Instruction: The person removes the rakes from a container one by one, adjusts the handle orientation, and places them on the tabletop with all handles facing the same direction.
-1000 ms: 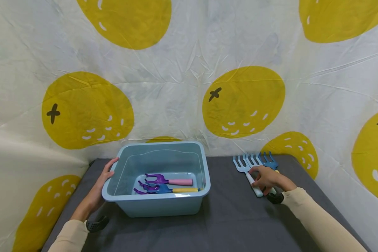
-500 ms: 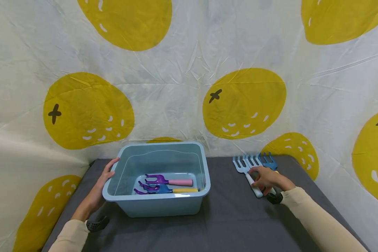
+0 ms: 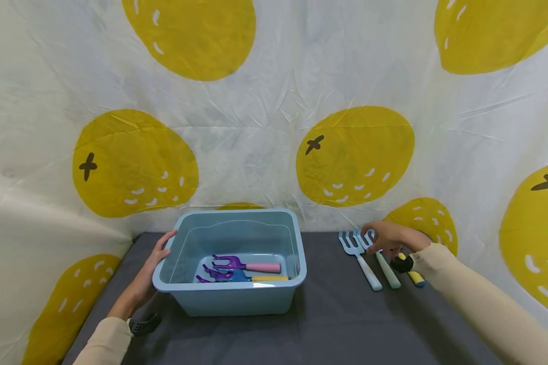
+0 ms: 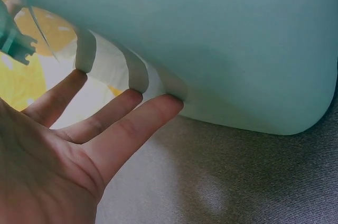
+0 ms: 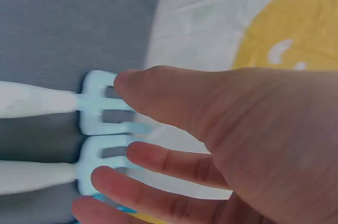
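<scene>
Right hand (image 3: 390, 237) is shifting: half a second ago it was hovering low over the handles; now it is reaching farther back, over the tined heads. That is uncovering the handles of the pale-green-handled fork (image 3: 388, 271) and the yellow-handled tool (image 3: 416, 279), while the wrist and fingers are hiding the blue head at the row's right end. White-handled fork (image 3: 369, 274) is lying leftmost, fully on the dark cloth (image 3: 319, 324). Thumb and fingers are standing spread; whether any fingertip is touching a head I can't fairly say, the wrist view being blurred.

Left hand (image 3: 148, 263) is staying put at the tub's left side, fingers extended, tips resting against its wall. Tub (image 3: 230, 287) is holding a pink-handled purple fork (image 3: 248, 264) and a blue fork with a yellow handle (image 3: 269, 278), purple tines showing beside it.

Judgement: attention seems to be moving along the row, three tools still lying outside the tub.
</scene>
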A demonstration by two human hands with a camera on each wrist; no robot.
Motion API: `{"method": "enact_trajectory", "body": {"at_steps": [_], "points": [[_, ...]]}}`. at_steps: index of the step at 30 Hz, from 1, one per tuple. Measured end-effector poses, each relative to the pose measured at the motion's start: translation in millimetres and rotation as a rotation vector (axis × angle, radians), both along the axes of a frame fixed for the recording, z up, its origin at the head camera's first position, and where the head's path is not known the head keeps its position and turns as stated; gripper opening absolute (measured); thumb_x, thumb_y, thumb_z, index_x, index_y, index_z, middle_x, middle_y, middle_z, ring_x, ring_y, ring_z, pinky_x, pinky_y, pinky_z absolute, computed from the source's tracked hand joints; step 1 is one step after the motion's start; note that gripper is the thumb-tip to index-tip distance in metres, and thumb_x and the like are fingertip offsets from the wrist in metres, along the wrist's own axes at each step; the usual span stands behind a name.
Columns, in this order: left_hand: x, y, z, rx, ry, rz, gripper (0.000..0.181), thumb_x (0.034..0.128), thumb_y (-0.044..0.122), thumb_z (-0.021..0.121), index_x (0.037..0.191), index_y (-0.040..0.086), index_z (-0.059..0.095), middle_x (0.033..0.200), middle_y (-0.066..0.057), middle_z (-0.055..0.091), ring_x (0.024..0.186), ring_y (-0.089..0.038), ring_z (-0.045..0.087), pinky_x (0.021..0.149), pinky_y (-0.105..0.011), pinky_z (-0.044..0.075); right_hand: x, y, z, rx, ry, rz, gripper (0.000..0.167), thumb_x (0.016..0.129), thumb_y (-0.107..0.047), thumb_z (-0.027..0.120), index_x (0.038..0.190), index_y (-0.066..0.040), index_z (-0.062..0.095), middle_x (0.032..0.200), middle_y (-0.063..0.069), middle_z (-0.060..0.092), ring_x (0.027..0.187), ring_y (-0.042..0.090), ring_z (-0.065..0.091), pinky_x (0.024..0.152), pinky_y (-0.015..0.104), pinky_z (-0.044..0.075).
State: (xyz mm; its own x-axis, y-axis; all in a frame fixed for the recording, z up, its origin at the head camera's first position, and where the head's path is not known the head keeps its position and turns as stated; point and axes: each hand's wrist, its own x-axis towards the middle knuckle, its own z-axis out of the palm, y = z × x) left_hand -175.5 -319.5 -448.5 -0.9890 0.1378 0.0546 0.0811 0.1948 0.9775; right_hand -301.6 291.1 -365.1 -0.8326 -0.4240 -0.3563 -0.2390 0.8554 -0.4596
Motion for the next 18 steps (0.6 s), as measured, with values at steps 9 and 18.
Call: {"method": "enact_trajectory", "body": {"at_steps": [9, 18], "points": [[-0.9, -1.0, -2.0, -0.003, 0.016, -0.012, 0.059, 0.1104, 0.041, 0.029, 0.164, 0.03, 0.008, 0.169, -0.013, -0.004, 0.143, -0.048, 0.019, 0.109, -0.076, 0.024, -13.4, -25.6, 54.7, 0.043, 0.095, 0.12, 0.06, 0.094, -0.02, 0.075, 0.144, 0.001, 0.048, 0.1, 0.013, 0.063, 0.068, 0.021, 0.062, 0.056, 0.04, 0.058], [-0.9, -0.1, -1.4, -0.009, 0.037, -0.009, 0.059, 0.1101, 0.04, 0.03, 0.164, 0.029, 0.01, 0.168, -0.015, -0.001, 0.142, -0.049, 0.021, 0.108, -0.076, 0.026, -19.5, -59.4, 105.3, 0.053, 0.094, 0.293, 0.065, 0.095, -0.022, 0.075, 0.15, -0.003, 0.046, 0.124, 0.02, 0.058, 0.096, 0.024, 0.065, 0.077, 0.046, 0.06]]}}
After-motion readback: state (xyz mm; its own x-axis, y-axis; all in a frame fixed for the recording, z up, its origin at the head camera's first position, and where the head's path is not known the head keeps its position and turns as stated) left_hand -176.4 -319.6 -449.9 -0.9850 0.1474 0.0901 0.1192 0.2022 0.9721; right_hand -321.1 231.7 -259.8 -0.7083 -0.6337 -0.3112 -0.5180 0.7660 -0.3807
